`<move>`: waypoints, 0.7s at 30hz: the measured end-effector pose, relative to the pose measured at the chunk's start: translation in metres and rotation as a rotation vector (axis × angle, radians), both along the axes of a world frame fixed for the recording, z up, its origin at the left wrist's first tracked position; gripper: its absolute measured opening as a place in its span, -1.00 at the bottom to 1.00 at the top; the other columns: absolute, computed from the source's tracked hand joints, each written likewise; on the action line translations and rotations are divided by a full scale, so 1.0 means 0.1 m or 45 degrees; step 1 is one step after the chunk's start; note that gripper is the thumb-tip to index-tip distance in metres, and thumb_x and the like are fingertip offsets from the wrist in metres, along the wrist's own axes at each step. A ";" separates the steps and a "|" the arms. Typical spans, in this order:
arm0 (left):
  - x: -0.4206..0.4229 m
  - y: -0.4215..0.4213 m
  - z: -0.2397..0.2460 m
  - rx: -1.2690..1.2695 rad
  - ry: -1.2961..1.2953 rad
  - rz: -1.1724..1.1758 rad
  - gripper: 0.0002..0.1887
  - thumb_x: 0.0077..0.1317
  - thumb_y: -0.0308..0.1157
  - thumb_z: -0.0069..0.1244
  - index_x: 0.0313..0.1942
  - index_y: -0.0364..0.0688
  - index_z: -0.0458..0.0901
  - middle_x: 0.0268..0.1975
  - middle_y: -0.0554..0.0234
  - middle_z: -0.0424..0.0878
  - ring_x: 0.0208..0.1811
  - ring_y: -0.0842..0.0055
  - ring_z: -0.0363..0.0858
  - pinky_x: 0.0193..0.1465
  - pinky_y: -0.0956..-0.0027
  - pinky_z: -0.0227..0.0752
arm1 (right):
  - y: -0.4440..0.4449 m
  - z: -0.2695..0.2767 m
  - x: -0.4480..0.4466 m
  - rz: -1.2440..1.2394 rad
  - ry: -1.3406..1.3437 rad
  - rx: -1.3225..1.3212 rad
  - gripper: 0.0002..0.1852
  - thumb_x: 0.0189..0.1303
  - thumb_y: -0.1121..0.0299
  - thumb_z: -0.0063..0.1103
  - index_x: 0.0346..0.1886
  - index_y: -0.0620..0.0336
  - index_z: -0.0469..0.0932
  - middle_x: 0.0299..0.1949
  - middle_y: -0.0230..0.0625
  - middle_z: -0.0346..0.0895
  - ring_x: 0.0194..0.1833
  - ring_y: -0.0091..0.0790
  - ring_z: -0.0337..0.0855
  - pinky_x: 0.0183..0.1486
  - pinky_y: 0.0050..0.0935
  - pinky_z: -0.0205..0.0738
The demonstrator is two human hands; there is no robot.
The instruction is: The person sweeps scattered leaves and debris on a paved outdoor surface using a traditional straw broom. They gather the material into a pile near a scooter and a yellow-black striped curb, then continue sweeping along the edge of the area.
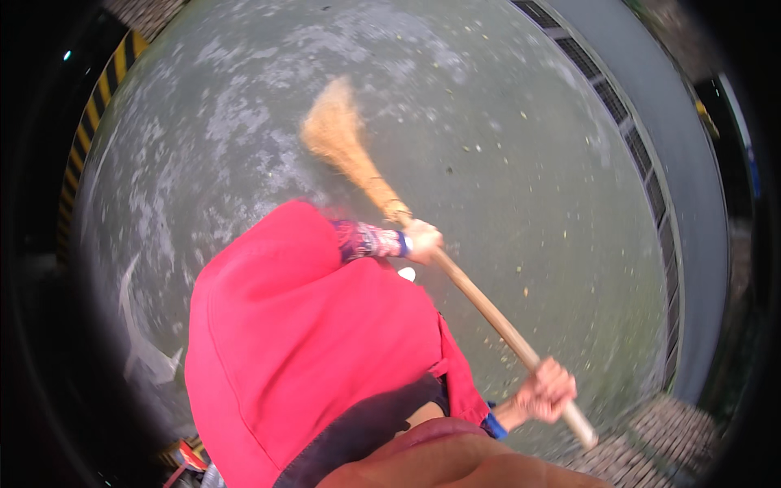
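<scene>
A broom with straw-coloured bristles [335, 131] and a long wooden handle [485, 305] slants across the view in front of me. My left hand [422, 240], below a patterned sleeve cuff, is wrapped around the handle just behind where the bristles are bound. Near the handle's end, at the lower right, my right hand [549, 390] grips it too. The bristle head is blurred and lies over the grey-green paved ground [488, 201]; whether it touches is hard to tell. My red garment [317, 305] hides much of the ground below.
Small leaves and bits of litter [470, 148] are scattered on the ground. A drain grating [595, 79] runs along a grey kerb-like strip [683, 183] on the right. Black-and-yellow striping [100, 91] edges the left. Cobbled paving [671, 433] shows at the lower right.
</scene>
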State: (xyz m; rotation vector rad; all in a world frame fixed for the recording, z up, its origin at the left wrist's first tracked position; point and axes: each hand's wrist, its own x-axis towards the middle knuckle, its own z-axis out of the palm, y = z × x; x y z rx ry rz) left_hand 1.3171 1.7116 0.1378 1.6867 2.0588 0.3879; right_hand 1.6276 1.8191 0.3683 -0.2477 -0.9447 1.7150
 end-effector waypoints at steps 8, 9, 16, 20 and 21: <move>-1.50 -1.69 -0.61 0.005 -0.081 1.156 -0.83 -0.09 -0.17 0.16 -0.58 -0.04 0.63 -0.53 0.07 0.65 -0.46 0.17 0.68 -0.38 0.14 0.50 | 0.11 -0.39 -3.27 1.201 -0.131 0.312 -0.61 0.26 0.33 0.00 -0.71 0.07 0.17 -0.75 -0.44 0.18 -0.67 -0.45 0.23 -0.39 -0.29 0.30; -1.55 -1.83 -0.70 0.011 -0.089 1.294 -0.81 -0.09 -0.16 0.16 -0.61 -0.06 0.61 -0.55 0.05 0.64 -0.46 0.15 0.67 -0.41 0.11 0.48 | 0.03 -0.43 -3.60 1.315 -0.199 0.349 -0.60 0.25 0.35 -0.01 -0.72 0.08 0.18 -0.76 -0.44 0.18 -0.68 -0.44 0.23 -0.39 -0.28 0.31; -2.74 -1.56 -0.81 0.030 -0.209 1.361 -0.86 -0.11 -0.26 0.11 -0.65 -0.07 0.56 -0.57 0.09 0.61 -0.41 0.08 0.66 -0.36 0.05 0.51 | 0.09 -0.06 -5.53 1.401 -0.218 0.201 -0.62 0.16 0.46 -0.04 -0.77 0.13 0.14 -0.80 -0.41 0.14 -0.73 -0.45 0.13 -0.51 -0.31 0.22; -4.04 -0.76 -0.27 0.186 -0.287 0.996 -0.85 -0.14 -0.24 0.15 -0.56 -0.06 0.61 -0.56 0.17 0.63 -0.41 0.15 0.67 -0.36 0.07 0.53 | 0.40 0.68 -6.18 1.140 -0.183 0.374 -0.66 0.17 0.37 -0.06 -0.73 0.00 0.16 -0.83 -0.53 0.11 -0.77 -0.55 0.05 -0.55 -0.40 0.19; -4.35 -0.53 -0.13 0.217 -0.252 0.953 -0.84 -0.15 -0.25 0.17 -0.55 -0.06 0.61 -0.53 0.18 0.64 -0.40 0.16 0.67 -0.35 0.07 0.53 | 0.47 0.84 -6.32 1.067 -0.160 0.409 -0.66 0.18 0.36 -0.05 -0.72 0.00 0.17 -0.83 -0.55 0.11 -0.77 -0.57 0.07 -0.56 -0.43 0.21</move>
